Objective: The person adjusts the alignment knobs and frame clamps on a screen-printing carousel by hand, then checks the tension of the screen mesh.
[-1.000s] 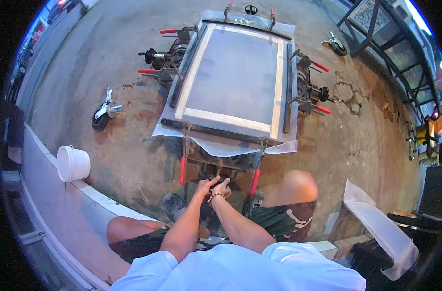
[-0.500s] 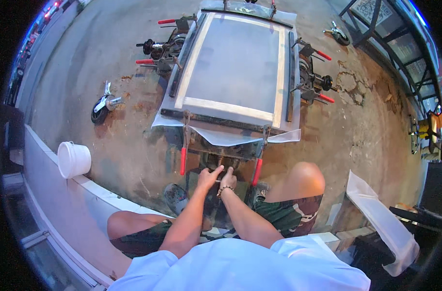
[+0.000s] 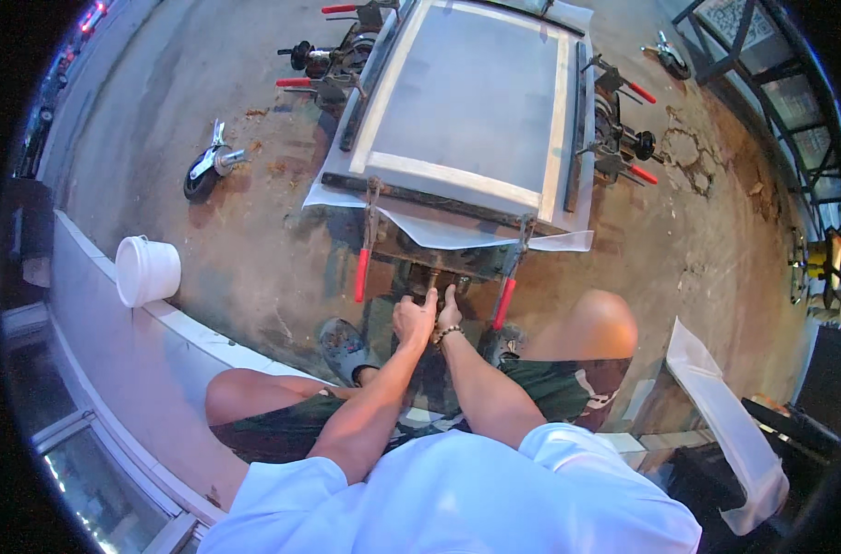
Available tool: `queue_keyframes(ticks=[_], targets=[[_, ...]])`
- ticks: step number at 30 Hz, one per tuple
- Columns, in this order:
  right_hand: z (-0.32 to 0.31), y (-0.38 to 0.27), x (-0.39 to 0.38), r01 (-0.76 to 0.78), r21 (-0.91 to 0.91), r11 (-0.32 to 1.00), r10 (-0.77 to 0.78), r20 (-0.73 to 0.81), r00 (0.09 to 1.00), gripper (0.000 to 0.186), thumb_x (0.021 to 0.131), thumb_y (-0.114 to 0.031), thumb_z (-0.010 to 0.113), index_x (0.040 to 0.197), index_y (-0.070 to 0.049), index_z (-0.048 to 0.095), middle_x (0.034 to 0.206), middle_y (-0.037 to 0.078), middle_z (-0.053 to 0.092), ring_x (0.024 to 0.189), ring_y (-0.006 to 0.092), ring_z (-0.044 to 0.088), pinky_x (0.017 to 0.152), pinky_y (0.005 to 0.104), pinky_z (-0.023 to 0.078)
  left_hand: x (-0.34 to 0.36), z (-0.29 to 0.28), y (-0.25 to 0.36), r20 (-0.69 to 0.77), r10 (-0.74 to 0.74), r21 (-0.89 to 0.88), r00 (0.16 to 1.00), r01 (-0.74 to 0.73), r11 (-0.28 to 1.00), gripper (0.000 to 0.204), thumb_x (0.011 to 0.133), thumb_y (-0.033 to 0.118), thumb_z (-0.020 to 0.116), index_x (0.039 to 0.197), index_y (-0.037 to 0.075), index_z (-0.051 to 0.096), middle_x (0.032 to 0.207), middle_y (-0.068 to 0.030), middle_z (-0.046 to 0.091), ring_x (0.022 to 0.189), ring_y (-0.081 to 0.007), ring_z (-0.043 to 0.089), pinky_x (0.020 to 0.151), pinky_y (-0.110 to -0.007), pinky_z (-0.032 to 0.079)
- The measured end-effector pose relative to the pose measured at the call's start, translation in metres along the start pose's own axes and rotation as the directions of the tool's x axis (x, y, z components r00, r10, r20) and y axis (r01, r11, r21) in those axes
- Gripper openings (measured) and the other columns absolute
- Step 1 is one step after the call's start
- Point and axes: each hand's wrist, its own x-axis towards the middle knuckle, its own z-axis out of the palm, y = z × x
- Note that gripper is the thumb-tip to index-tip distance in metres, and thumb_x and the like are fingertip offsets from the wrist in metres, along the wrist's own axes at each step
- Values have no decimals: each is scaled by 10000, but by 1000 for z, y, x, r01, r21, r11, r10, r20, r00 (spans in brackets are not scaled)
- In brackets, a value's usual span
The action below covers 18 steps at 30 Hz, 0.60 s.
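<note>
Both hands are together low in front of a clamped rectangular frame (image 3: 443, 175) with pale wooden strips round a grey translucent sheet. My left hand (image 3: 413, 319) is closed, its thumb pointing forward close to a short metal bolt (image 3: 432, 279) under the frame's near edge. My right hand (image 3: 449, 315), with a beaded bracelet (image 3: 447, 333) at its wrist, curls beside it, thumb also forward. The fingers are mostly hidden under the hands, so whatever they grip cannot be made out. Red-handled toggle clamps (image 3: 361, 275) flank the hands left and right.
A white bucket (image 3: 148, 271) stands on the low white ledge (image 3: 199, 332) at left. Loose caster wheels (image 3: 208, 166) lie on the concrete floor. At right, a translucent sheet (image 3: 720, 415) hangs over dark items. More toggle clamps (image 3: 628, 166) line the frame's sides.
The view has shifted, moving the scene upward and slightly right. My hands have turned, and both thumbs now point forward. A thin metal piece seen between them earlier no longer shows.
</note>
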Motion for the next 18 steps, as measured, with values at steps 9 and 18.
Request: queue_keyframes(ticks=[9,18], targets=[[24,-11,-59,139,-300,944,-239,-328,914,770,871,-644,422,885,87,665,886,261,645,882,397,600,830,485,434,53,1,-52,672,-92,-428,734,487,761,622,775,601,655,953,5,676,929,-103,659,819,-195,614,763,-354,465],[-6,-10,-11,-120,327,938,74,150,986,849,783,-713,541,944,117,618,958,172,638,771,295,590,768,432,465,-8,-13,16,-4,-6,-80,1000,6,997,711,716,662,634,816,-41,671,835,-264,658,822,-403,639,748,-457,477]])
